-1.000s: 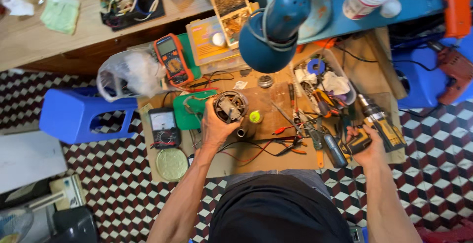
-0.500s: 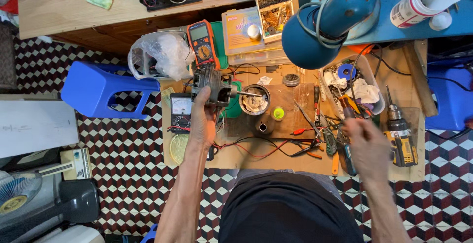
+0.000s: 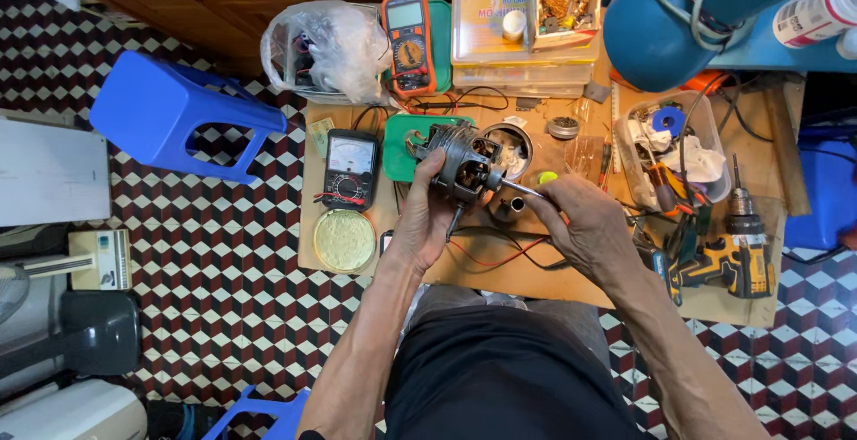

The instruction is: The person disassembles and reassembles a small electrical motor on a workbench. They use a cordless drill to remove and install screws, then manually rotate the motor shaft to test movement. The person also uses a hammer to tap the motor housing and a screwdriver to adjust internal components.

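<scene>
My left hand (image 3: 418,219) grips a small grey electric motor (image 3: 458,161) with copper windings, lifted above a low wooden work board (image 3: 536,270). My right hand (image 3: 585,226) holds a thin metal tool (image 3: 522,188) whose tip touches the motor's right end. Red and black wires (image 3: 486,248) run across the board under both hands. A round metal part (image 3: 513,141) lies just behind the motor.
An analog meter (image 3: 349,170), a round tin (image 3: 344,240), a green lid (image 3: 400,145) and an orange multimeter (image 3: 407,38) sit to the left. A cordless drill (image 3: 745,253), a tool tray (image 3: 674,145), a blue lamp (image 3: 678,29), a plastic bag (image 3: 326,47) and a blue stool (image 3: 174,119) surround the board.
My left hand brought the motor from the left toward the board's middle. My right hand left the drill side, took the thin tool and met the motor.
</scene>
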